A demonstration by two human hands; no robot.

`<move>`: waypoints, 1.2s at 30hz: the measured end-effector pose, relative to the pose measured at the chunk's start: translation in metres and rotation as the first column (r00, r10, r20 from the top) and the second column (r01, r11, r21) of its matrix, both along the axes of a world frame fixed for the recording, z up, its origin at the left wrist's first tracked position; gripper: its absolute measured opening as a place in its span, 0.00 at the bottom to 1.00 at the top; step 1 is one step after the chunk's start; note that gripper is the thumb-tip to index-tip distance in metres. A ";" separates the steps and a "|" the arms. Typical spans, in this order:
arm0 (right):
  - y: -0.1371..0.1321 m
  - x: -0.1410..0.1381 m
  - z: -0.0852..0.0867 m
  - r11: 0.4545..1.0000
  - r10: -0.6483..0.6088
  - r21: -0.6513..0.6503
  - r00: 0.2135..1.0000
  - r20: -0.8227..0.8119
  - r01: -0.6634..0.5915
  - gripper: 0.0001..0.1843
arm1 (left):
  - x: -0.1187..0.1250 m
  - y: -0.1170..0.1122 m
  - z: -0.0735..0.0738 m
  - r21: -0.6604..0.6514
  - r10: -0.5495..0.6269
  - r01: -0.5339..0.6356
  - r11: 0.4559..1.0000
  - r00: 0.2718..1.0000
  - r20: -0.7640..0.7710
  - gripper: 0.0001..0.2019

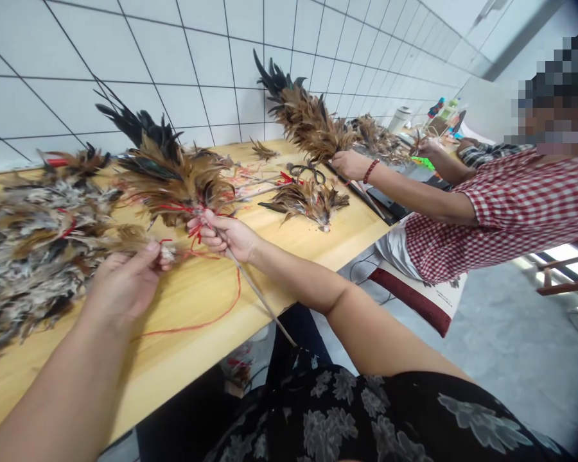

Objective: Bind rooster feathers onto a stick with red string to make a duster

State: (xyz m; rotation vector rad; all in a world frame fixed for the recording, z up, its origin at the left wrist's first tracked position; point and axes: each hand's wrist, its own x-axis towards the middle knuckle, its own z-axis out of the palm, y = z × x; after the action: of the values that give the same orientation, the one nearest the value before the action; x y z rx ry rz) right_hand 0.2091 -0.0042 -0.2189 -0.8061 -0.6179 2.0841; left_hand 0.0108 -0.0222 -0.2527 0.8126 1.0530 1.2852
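My right hand (228, 236) is closed round the stick of a feather duster (173, 173), just below its brown and black feathers. The bare stick slants down past the table edge toward my lap. Red string (238, 289) is wound at the base of the feathers, and a length of it curves across the table. My left hand (128, 279) pinches a small feather bunch (137, 239) with a red tie near its pale quill ends. That bunch is at the edge of a large pile of feathers (33, 256) on the left.
A co-worker in a red checked shirt (525, 205) sits to the right, holding another feather duster (308, 119). Scissors (308, 172) and a loose feather bunch (315, 202) lie on the wooden table (289, 250). A tiled wall (207, 58) runs behind; a white bottle (401, 119) stands farther along.
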 end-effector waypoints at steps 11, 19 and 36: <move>0.001 0.004 0.000 0.999 -0.042 -0.025 0.999 -0.013 0.042 0.26 | -0.004 0.003 -0.005 0.023 -0.055 0.056 0.998 0.998 -0.017 0.24; 0.000 0.006 0.004 0.998 -0.054 -0.024 0.999 -0.004 0.054 0.28 | -0.001 0.001 -0.002 0.002 -0.052 0.052 0.999 0.999 -0.003 0.25; 0.004 0.016 0.007 0.991 -0.129 -0.032 0.988 -0.082 0.127 0.27 | 0.002 0.001 -0.003 -0.001 -0.032 0.032 0.999 0.999 0.004 0.14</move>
State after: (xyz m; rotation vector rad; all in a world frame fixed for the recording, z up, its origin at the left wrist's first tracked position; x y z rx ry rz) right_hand 0.2252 0.0003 -0.2115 -0.7496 -0.4814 2.0017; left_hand 0.0127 -0.0208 -0.2557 0.8226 1.0337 1.2588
